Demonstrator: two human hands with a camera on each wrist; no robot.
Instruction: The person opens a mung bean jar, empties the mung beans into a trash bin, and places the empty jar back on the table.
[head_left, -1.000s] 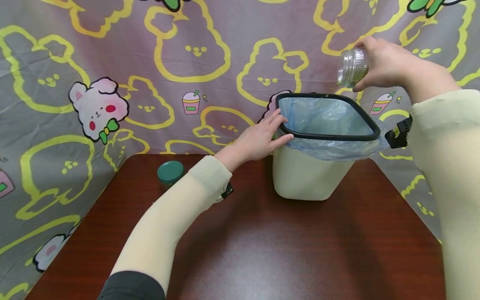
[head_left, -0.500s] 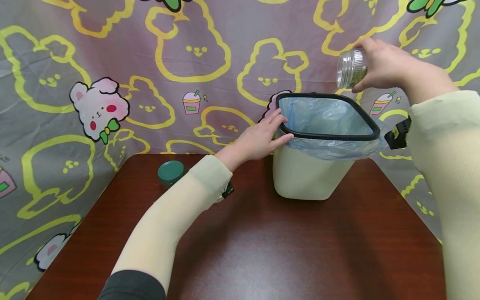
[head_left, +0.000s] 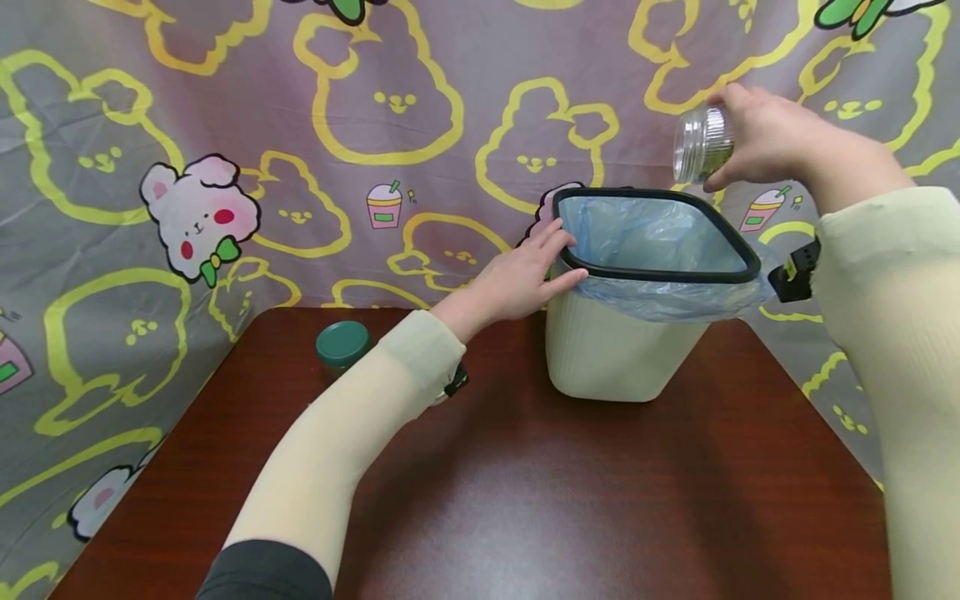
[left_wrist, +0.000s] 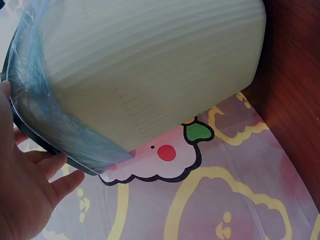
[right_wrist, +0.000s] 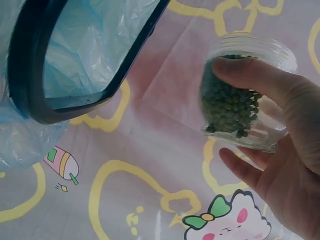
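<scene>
At the upper right in the head view, my right hand grips a clear ribbed glass jar, lidless and lying on its side, mouth to the left. Small green beans fill part of the jar in the right wrist view. The jar is above the right back corner of a cream trash can lined with a blue plastic bag. My left hand holds the can's black rim at its left corner. Some left fingers reach over the rim, others lie outside.
A green-lidded jar stands at the left back of the brown wooden table, partly behind my left forearm. A patterned cloth hangs close behind the table and the trash can.
My right hand and the glass jar have dropped slightly, and the jar lies a little more level. The left hand and the trash can stay where they were.
</scene>
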